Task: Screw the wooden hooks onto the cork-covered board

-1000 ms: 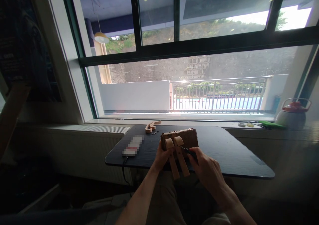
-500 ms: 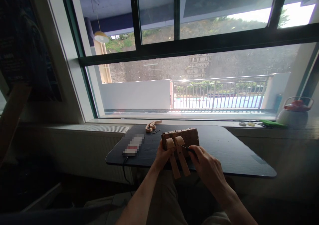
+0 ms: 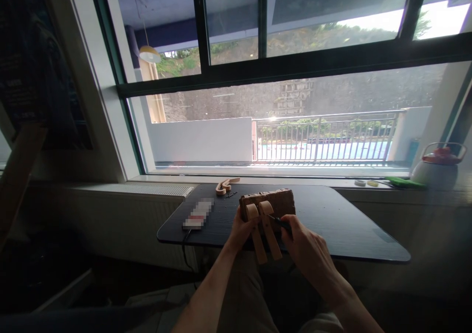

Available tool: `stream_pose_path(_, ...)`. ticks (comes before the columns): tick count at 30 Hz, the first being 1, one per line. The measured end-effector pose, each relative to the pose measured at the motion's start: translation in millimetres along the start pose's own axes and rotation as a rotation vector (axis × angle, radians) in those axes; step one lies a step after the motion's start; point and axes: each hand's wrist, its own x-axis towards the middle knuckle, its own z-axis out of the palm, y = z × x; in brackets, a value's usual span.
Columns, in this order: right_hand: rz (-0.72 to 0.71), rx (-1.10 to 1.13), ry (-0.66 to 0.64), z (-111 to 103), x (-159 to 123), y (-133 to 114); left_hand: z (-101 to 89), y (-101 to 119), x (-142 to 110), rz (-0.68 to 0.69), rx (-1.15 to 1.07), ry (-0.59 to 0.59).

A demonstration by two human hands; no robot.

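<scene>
A brown block-shaped piece (image 3: 282, 203) with a rough top edge is held tilted over the table's near edge. Two light tan curved strips (image 3: 271, 237) lie against its front, their lower ends hanging past it. My left hand (image 3: 241, 230) is closed around the block's left side, thumb across the left strip. In my right hand (image 3: 306, 244) is a dark-handled screwdriver (image 3: 283, 223), its thin tip touching or very near the right strip. Where the tip meets the strip is too small to make out.
On the dark table (image 3: 354, 225), more curved tan strips (image 3: 225, 185) lie at the back, beside small dark bits (image 3: 230, 195). A blurred-out device (image 3: 199, 214) with a cable is at left. A kettle-like jug (image 3: 437, 166) and green item (image 3: 405, 181) stand on the windowsill.
Almost nothing differs. My right hand and the screwdriver have shifted very slightly, and the screwdriver's handle appears turned a little. The block and strips stay in place.
</scene>
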Motion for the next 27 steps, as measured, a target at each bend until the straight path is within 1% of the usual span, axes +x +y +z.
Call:
stream_pose_path(5,0.032,-0.002,-0.017,4.8,-0.7,2.3,-0.7,-3.0,1.9,0.001,-0.008,0.002)
stream_pose_path(9,0.043,-0.003,-0.004,5.4,-1.2,2.8,-1.2,-3.0,2.4,0.0,-0.012,-0.002)
stream_pose_path(18,-0.044,0.006,0.084,2.6,-2.6,-0.7,-0.4,0.6,0.0,-0.001,-0.014,-0.004)
stream_pose_path(23,-0.041,-0.007,0.06,4.0,-2.4,1.8,0.5,0.9,0.8,0.0,-0.019,0.006)
stream_pose_path(27,-0.014,-0.041,0.065,4.9,-2.9,3.8,0.8,2.0,0.6,-0.006,-0.021,0.008)
